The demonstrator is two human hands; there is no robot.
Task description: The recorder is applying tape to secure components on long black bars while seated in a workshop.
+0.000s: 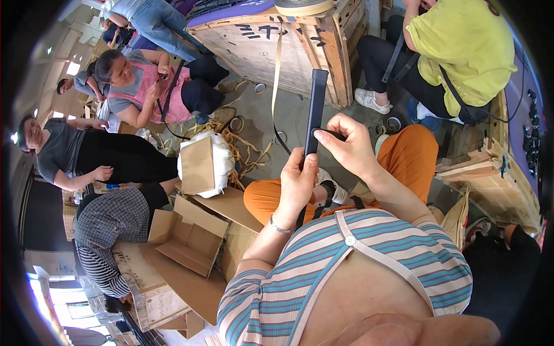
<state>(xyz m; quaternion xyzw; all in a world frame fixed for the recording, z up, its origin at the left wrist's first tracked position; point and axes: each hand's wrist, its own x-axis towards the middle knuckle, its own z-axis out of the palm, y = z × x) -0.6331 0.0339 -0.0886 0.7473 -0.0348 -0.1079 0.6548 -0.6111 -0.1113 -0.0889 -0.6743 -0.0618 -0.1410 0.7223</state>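
Long, narrow, smooth black bar point(315, 106) held short of a pale wooden crate point(254, 49).
The left hand point(297, 183) is curled closed around its end farther from the crate; the right hand point(353, 145) pinches its side, nearer the crate. Probably light, stiff, slightly slippery; best gripped at that farther end.

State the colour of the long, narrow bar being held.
The long, narrow bar is black, best seen in the head view.

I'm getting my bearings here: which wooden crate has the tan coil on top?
The top-centre crate, behind the tip of the black bar; the tan coil rests there, while the right crate and lower-left crate show none.
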